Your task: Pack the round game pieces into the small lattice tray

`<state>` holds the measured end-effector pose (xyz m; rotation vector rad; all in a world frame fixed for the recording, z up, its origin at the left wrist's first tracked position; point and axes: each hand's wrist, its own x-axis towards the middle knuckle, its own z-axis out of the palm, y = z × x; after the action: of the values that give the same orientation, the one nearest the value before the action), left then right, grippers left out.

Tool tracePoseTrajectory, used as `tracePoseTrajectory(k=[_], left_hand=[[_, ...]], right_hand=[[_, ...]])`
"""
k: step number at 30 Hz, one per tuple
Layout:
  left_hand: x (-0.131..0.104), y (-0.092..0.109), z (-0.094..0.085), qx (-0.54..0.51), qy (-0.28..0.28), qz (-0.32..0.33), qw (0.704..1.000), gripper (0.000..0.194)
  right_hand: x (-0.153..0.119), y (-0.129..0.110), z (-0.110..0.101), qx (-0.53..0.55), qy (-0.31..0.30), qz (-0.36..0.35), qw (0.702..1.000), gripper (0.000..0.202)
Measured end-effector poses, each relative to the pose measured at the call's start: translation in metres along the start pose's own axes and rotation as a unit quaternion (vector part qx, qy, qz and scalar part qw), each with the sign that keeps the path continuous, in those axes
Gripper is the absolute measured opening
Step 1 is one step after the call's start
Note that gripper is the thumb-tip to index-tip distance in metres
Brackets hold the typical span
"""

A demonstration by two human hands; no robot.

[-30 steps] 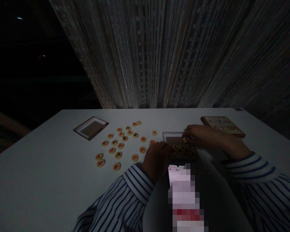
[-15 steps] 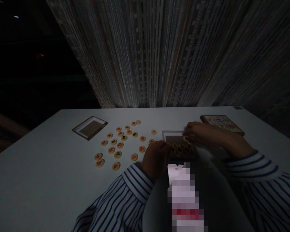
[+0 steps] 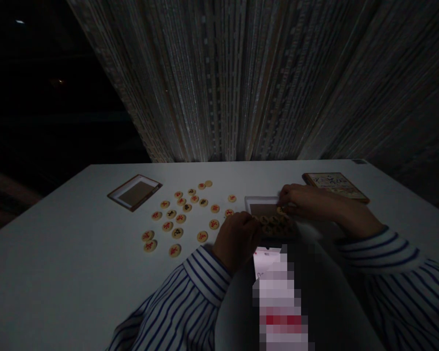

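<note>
A shallow box [image 3: 262, 200] with a pale rim and brown bottom sits in front of me, with rows of round xiangqi pieces [image 3: 274, 228] along its near side. My right hand [image 3: 300, 198] reaches over the box's right side, fingertips pinched on a xiangqi piece [image 3: 280, 210]. At the box's left edge, my left hand [image 3: 237, 239] is closed with fingers curled inward; what they grip there is hidden. More xiangqi pieces [image 3: 180, 219], marked in red or black, lie scattered on the white table to the left.
An open box lid [image 3: 120, 206] lies at the far left of the table [image 3: 69, 253]. A printed box [image 3: 336, 183] rests at the right, beyond my right wrist. Below the hands is a lit phone screen [image 3: 265, 258], partly pixelated. A string curtain [image 3: 227, 87] hangs behind the table.
Very little differs. Both hands stay at the box, with the right fingertips still on the piece at its right side. The whole view has shifted slightly.
</note>
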<state>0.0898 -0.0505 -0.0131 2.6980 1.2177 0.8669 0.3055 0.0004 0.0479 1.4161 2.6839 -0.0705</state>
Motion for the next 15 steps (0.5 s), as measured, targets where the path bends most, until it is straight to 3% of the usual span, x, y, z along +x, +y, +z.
tracePoseTrajectory(k=[15], left_hand=[[0.0003, 0.001, -0.0015, -0.007, 0.007, 0.001, 1.0, 0.016]], right_hand=[[-0.0016, -0.0015, 0.0005, 0.009, -0.008, 0.014, 1.0, 0.025]])
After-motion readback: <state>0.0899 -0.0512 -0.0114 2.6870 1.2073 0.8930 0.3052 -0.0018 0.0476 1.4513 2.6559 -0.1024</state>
